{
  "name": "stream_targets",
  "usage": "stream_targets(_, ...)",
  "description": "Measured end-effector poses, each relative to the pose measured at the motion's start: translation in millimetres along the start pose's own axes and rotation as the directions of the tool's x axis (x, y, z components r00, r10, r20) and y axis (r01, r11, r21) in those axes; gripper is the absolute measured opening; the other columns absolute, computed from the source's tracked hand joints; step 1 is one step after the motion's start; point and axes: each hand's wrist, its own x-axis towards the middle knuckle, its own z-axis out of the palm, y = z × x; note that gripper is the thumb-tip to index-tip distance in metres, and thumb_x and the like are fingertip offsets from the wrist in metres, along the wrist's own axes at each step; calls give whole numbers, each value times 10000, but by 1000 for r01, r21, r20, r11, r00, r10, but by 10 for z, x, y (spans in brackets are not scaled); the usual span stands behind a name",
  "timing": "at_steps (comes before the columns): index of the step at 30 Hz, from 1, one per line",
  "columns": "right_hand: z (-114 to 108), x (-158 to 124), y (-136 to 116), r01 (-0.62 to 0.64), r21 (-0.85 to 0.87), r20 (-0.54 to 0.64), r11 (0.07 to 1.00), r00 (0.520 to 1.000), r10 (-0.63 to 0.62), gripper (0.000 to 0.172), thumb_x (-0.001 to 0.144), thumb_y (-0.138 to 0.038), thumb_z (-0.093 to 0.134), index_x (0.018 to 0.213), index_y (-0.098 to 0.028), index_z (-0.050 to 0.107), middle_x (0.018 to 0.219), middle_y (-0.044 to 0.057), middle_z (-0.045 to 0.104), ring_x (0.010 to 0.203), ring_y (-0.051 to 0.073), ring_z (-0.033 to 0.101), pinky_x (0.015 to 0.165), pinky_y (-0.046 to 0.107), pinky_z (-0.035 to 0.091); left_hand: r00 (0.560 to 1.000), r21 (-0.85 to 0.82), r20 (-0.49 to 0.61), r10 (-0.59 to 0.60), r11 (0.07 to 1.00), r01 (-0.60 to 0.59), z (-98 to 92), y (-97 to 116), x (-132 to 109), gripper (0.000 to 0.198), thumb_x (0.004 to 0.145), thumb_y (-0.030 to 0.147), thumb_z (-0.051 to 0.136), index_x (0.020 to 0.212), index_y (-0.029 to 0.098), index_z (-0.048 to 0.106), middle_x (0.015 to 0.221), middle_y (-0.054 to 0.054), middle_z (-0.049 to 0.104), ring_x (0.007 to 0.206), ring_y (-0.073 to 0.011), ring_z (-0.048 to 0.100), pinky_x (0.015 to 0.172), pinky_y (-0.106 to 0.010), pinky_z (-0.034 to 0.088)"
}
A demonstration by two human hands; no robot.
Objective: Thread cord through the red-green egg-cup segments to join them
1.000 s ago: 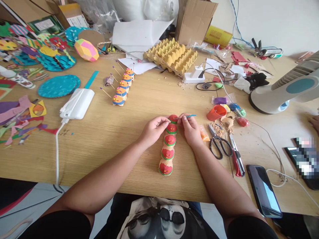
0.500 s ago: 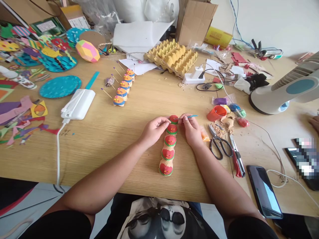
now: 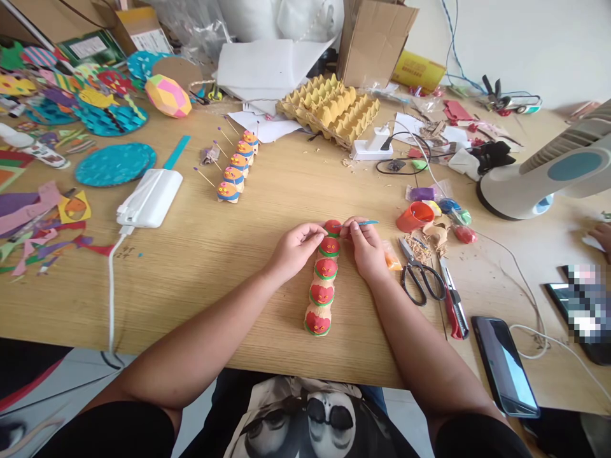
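A strip of egg-carton cups (image 3: 325, 270) lies lengthwise before me, its bumps covered in red clay with green rims. Small yellow faces show on the nearer bumps. At the far bump, my right hand (image 3: 366, 249) pinches a thin blue modelling tool (image 3: 369, 222), its tip against the red clay. My left hand (image 3: 296, 249) is at the left side of that bump, thumb and forefinger pressed together. Whatever may be between those fingertips is too small to see. Farther back stands a second carton strip (image 3: 237, 166) in orange and blue, with several purple-tipped sticks.
Right of my arm lie scissors (image 3: 420, 273), a red utility knife (image 3: 456, 305), a phone (image 3: 506, 366) and a red cup (image 3: 415, 217). A white power bank (image 3: 150, 198) and paper scraps are left. An egg tray (image 3: 329, 108) stands behind. Another person's hand (image 3: 602, 236) shows at the right edge.
My hands and the carton strip hold nearly the same position; the blue tool has shifted very slightly. At the right edge, the other person's hand now shows with something white.
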Motion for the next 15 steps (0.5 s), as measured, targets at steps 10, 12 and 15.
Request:
stream_targets(10, 7, -7, -26, 37, -41, 7, 998, 999, -36, 350, 947, -584, 573, 882, -244, 621, 879, 29, 630, 849, 182, 575, 870, 349, 505, 1000, 1, -2, 1, 1000, -1, 8, 22, 1, 195, 907, 380, 666, 976, 201, 699, 1109, -68, 737, 1160, -235, 658, 1089, -395, 475)
stream_targets(12, 1, -4, -9, 26, -32, 7, 999, 1000, -26, 351, 940, -588, 577, 889, -243, 620, 880, 29, 629, 852, 181, 579, 869, 345, 506, 1000, -6, -1, -2, 1000, 2, 12, 29, -3, 198, 903, 384, 674, 974, 201, 701, 1130, -69, 738, 1177, -239, 655, 1096, -400, 473)
stream_targets(15, -25, 5, 22, -17, 37, -17, 999, 1000, 18, 334, 931, -587, 579, 918, -254, 604, 840, 15, 607, 815, 177, 584, 836, 340, 516, 1000, -11, -16, 16, 1000, -16, 9, 51, -14, 203, 904, 387, 681, 978, 200, 712, 1237, -77, 719, 1240, -244, 635, 1123, -404, 458)
